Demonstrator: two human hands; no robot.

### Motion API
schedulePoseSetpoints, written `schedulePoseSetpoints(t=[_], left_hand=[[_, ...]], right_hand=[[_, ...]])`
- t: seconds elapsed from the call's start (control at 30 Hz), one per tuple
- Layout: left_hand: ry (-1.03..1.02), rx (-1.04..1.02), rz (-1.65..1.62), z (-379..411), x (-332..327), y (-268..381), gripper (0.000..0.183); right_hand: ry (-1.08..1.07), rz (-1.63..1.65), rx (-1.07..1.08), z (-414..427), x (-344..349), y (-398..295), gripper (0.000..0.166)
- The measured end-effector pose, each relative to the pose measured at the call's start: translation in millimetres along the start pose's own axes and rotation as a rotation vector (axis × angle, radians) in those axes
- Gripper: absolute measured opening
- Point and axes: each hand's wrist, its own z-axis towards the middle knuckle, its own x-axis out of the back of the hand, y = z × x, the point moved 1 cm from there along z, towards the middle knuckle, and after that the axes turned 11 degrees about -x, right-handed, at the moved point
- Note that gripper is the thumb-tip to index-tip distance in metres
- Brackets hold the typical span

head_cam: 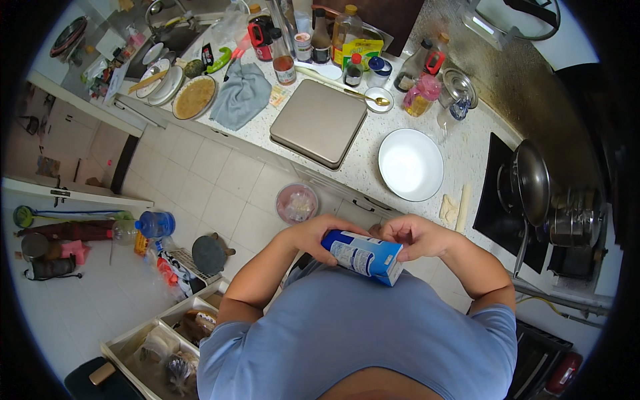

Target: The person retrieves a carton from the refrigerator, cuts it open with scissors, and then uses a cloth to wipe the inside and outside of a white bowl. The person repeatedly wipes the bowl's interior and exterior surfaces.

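In front of my chest I hold a blue-and-white carton (361, 254) lying tilted, its printed side up. My left hand (320, 239) is closed around the carton's left end. At the right end, my right hand (417, 235) has its thumb and fingers at the carton's edge; the far side of the grip is hidden. Beyond the hands, on the speckled counter (360, 185), stand a white enamel bowl (410, 164) and an upturned rectangular metal baking pan (320, 120). A small white dish (379, 100) with a gold spoon (381, 101) rests behind the pan.
Bottles and jars, including a red-capped bottle (353, 71), line the counter's back. A wok (532, 182) stands on the black cooktop (492, 200) at right. Further left are a grey-blue cloth (242, 95), a filled bowl (194, 98) and the sink (175, 40). A bin (297, 203) stands on the floor.
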Motion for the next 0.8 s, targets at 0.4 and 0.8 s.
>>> schedulePoseSetpoints(t=[0.4,0.8], left_hand=[[0.228,-0.001,-0.071,-18.4,9.9,-7.0,0.076],[0.653,-0.114,-0.148,-6.6,10.8,-11.4,0.073]], right_hand=[[0.345,-0.150,0.207,4.1,3.0,-23.3,0.034],[1.072,-0.776,0.580,7.7,-9.9,-59.7,0.037]])
